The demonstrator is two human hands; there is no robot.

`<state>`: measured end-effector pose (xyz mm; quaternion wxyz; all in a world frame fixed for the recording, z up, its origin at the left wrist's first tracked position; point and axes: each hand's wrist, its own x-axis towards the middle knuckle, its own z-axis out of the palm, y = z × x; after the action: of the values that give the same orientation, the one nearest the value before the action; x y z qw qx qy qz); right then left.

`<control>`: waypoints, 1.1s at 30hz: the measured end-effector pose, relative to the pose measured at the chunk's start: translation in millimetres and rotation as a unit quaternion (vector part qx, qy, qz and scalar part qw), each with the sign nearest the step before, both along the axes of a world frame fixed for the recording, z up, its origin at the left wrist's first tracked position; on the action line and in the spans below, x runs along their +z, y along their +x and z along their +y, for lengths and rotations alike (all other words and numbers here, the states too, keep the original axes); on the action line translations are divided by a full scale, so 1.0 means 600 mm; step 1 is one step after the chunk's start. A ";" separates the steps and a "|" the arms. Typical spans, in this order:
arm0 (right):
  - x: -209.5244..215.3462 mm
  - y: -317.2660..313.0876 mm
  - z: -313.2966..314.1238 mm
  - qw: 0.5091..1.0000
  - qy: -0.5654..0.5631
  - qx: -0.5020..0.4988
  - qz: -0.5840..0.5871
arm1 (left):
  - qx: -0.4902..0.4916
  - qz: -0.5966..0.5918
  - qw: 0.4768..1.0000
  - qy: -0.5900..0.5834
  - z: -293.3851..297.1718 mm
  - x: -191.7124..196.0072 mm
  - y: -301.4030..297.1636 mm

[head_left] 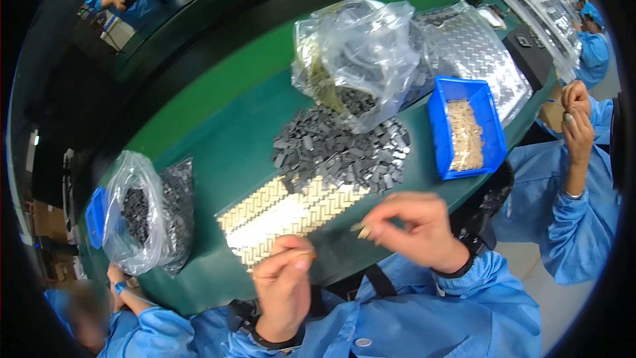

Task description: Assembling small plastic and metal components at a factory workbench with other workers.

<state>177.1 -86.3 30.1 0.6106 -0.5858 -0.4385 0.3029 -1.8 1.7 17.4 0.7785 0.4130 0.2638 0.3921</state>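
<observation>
The green table [218, 132] curves away in the fisheye view; its near edge runs just in front of the person's chest. A bare strip of table lies between a tray of parts [285, 215] and the clear bag [142, 212] at the left. The tray, close to the near edge, is pale and shiny, its small pieces set in a herringbone pattern. Behind it, touching its far side, is a loose heap of small dark grey blocks [338, 146], flat and rectangular, spilling from a crumpled clear plastic bag [361, 53]. A blue plastic bin [493, 136] of pale tan pieces stands right of the heap.

The left hand [283, 285] is curled, fingers pressed together around something thin that is too blurred to identify. The right hand [414, 225] pinches a small tan piece [362, 229] between thumb and forefinger, above the table's near edge, just right of the tray.
</observation>
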 end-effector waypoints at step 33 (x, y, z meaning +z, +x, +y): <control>-0.006 -0.003 0.011 0.971 -0.004 0.230 0.062 | 0.050 0.217 0.548 0.807 0.014 0.025 -0.008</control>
<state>175.4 -79.9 26.6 0.5481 -0.4519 -0.5217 0.4725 -6.6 10.0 32.2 0.0164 0.9261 0.0178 0.3766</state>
